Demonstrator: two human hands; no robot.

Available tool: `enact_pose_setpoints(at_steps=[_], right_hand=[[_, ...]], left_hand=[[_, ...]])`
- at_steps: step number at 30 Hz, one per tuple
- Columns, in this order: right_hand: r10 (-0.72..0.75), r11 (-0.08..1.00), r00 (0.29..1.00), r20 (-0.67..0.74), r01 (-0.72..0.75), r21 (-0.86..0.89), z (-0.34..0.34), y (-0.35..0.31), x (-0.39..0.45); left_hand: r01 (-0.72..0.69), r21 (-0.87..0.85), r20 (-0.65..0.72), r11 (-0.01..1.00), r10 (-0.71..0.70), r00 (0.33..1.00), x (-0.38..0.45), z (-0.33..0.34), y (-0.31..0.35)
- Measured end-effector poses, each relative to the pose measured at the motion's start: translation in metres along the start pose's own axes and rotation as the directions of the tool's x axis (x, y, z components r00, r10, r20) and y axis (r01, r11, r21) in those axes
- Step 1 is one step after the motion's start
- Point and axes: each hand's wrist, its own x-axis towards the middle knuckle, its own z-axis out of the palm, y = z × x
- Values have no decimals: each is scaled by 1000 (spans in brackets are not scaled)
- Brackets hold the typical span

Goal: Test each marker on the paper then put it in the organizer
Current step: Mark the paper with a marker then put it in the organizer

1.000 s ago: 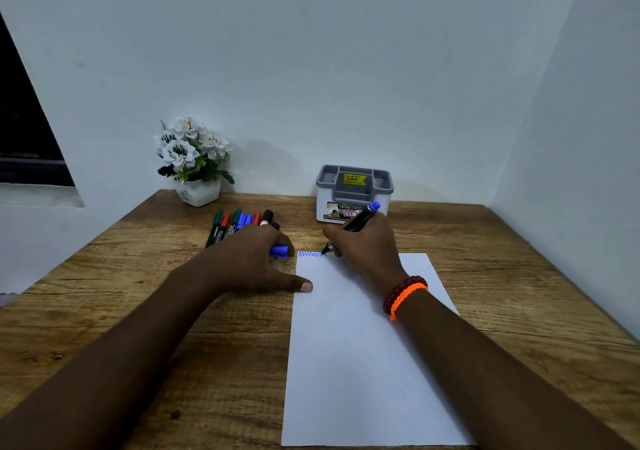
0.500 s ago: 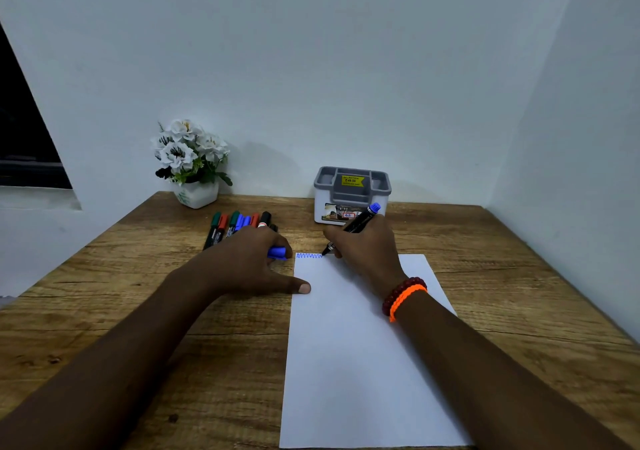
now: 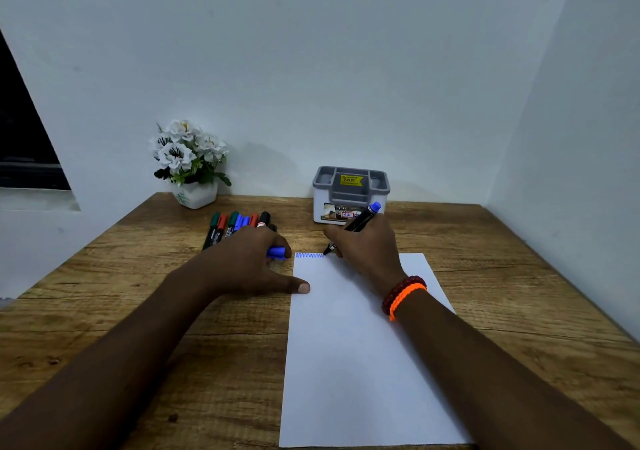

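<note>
Right hand [image 3: 363, 249] grips the black-barrelled blue marker [image 3: 356, 225] tilted, tip on the white paper sheet's [image 3: 349, 345] top edge, at the end of the blue zigzag [image 3: 309, 255]. Left hand [image 3: 242, 262] curls round the blue cap [image 3: 276, 252], thumb pinning the sheet (prob. vs slipping). Grey-and-white plastic organizer [image 3: 350, 195] waits behind; other markers [image 3: 239, 224] lie left.

Blue marker [image 3: 358, 223] uncapped, tilted, tip on white paper [image 3: 356, 363] at its far edge, ending a short blue squiggle [image 3: 309, 255]. Blue cap [image 3: 276, 252] just left of paper. Capped markers [image 3: 239, 224] bunched toward counter's far-left corner. Grey-white organizer [image 3: 350, 193] upright at far edge.
</note>
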Motion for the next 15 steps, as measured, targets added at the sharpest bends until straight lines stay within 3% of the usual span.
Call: enact_pose_setpoints(at_steps=[15], right_hand=[[-13, 999, 1000, -16, 13, -30, -6, -5, -2]], left_hand=[[2, 22, 2, 1000, -2, 1000, 0, 0, 0]])
